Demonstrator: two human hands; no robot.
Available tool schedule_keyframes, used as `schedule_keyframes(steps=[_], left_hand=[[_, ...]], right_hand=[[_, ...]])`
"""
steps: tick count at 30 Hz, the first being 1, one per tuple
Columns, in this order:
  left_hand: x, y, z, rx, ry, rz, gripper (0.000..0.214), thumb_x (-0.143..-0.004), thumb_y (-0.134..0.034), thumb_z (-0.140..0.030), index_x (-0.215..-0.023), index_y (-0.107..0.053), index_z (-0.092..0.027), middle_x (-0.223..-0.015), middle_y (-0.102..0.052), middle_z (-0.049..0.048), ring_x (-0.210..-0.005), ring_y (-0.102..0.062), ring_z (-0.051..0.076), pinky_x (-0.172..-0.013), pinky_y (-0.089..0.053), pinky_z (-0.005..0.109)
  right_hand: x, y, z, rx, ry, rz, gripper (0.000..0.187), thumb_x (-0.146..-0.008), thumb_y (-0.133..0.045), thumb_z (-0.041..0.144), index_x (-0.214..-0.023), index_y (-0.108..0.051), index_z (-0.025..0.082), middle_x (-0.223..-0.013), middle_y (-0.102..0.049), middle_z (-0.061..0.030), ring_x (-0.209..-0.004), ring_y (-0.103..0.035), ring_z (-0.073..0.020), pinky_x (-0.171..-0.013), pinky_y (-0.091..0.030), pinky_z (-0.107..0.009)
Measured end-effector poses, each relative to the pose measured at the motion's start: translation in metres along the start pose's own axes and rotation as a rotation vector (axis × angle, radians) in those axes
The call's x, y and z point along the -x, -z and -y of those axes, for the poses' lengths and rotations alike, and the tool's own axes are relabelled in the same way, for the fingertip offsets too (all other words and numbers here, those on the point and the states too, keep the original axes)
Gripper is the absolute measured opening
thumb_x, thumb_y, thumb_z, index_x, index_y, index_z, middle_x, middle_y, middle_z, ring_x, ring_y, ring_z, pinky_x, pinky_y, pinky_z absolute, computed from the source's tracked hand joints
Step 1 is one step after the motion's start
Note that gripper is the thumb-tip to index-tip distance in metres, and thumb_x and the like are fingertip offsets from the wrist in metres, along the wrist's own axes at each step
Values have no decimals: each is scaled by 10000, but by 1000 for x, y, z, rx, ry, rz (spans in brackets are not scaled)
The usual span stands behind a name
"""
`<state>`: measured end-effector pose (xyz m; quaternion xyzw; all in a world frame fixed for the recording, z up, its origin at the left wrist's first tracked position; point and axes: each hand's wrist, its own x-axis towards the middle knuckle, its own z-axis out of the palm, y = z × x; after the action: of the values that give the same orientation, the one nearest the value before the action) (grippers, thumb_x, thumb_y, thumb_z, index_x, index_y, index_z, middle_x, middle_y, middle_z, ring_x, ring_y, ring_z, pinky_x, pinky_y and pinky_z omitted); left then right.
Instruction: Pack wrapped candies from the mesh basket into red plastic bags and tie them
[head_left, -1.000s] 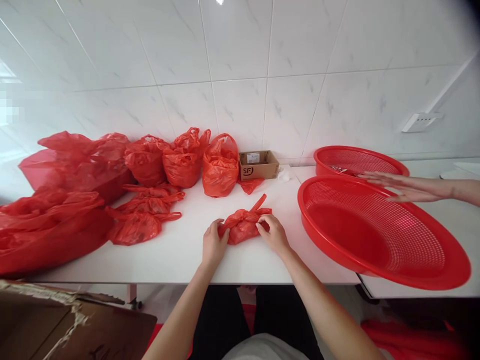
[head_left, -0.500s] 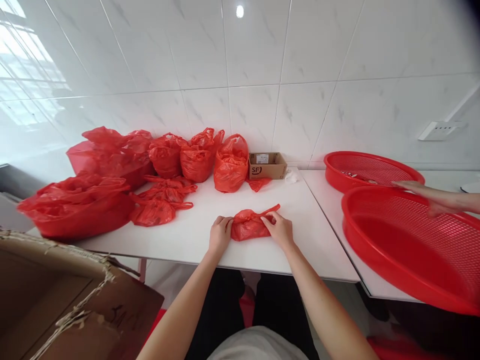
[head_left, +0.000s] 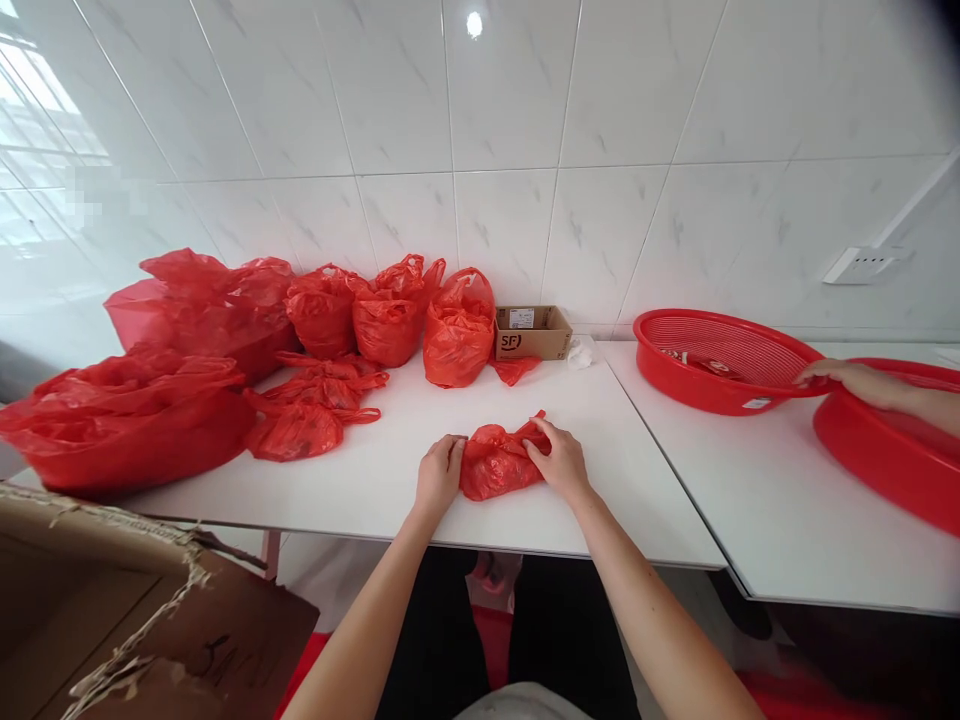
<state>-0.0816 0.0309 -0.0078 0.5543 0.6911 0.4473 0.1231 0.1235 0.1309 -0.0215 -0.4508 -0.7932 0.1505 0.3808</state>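
White tabletop (head_left: 405,480) bearing a small red bag (head_left: 491,472) between two hands

Pale tiled wall (head_left: 510,90) is rising behind. On the near half of the tabletop, the small red bag is lying crumpled. The left hand (head_left: 439,475) is pinching its left end between thumb and fingers; the right hand (head_left: 561,462) is pinching the bunched top at its right.

Judging by what is showing, work on this bag is looking unfinished: its top is gathering into folds, though I cannot tell whether any knot is holding. A low pile of red bags (head_left: 304,432) is lying to the left, seemingly set aside; how much is remaining cannot be told.

Both forearms are crossing the front edge, with a strip of tabletop showing before the bag. Bare white is stretching rightward to the seam beside the second table (head_left: 750,530). Leftward, the pile is limiting movement; behind, an upright red bag (head_left: 459,345) and a small carton (head_left: 553,346) are standing well apart from the hands.
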Motion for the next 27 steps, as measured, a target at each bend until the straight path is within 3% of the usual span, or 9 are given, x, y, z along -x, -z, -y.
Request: schedule_keyframes(steps=[3,7,11,14,17,20,27], left_hand=[[5,4,-5,25,43,49,322,-986,-414,-412,-890,-600,-167,-714,-604,-10,-637,-572,135,-659,-478,297],[-13,11,-5,47,82,102,371,-978,-333,-430,-747,-532,-217,-628,-573,-25,-599,-541,154,-578,-426,260],[-75,10,2,30,109,216,330,-932,-426,-419,-684,-527,-227,-620,-593,-22,-593,-541,169,-566,-406,261],[-128,-7,9,14,113,271,296,-928,-445,-416,-712,-541,-237,-674,-618,-14,-633,-549,178,-627,-416,275],[-158,-27,15,25,118,294,268,-943,-426,-423,-812,-569,-239,-799,-662,8,-720,-590,185,-715,-441,286],[-164,-35,19,44,142,315,271,-949,-428,-421,-852,-596,-232,-832,-674,23,-748,-616,184,-724,-463,276],[-155,-22,27,96,208,351,262,-915,-494,-429,-792,-648,-258,-743,-673,28,-655,-624,193,-607,-502,265]], right_hand=[[-5,6,3,16,8,65,337,-874,-546,312,-1183,-647,223,-1044,-704,-79,-1012,-610,-258,-919,-450,-453],[-35,15,1,-18,89,229,189,-841,-590,308,-964,-727,260,-916,-729,-28,-883,-653,-219,-782,-511,-357],[-77,3,-13,-62,88,331,171,-870,-558,338,-867,-710,260,-866,-722,2,-750,-661,-170,-682,-512,-295],[-95,-13,-25,-82,-3,266,190,-912,-500,335,-846,-653,245,-857,-702,-5,-752,-643,-173,-688,-495,-304],[-99,-19,-28,-123,-63,231,167,-931,-469,280,-833,-595,232,-789,-664,-3,-710,-616,-161,-676,-479,-296],[-98,-15,-26,-164,-74,248,127,-923,-470,219,-837,-563,228,-761,-635,-1,-689,-600,-150,-653,-474,-282],[-95,-2,-27,-242,-85,304,72,-893,-528,195,-884,-566,256,-750,-632,-9,-669,-614,-159,-612,-515,-284]])
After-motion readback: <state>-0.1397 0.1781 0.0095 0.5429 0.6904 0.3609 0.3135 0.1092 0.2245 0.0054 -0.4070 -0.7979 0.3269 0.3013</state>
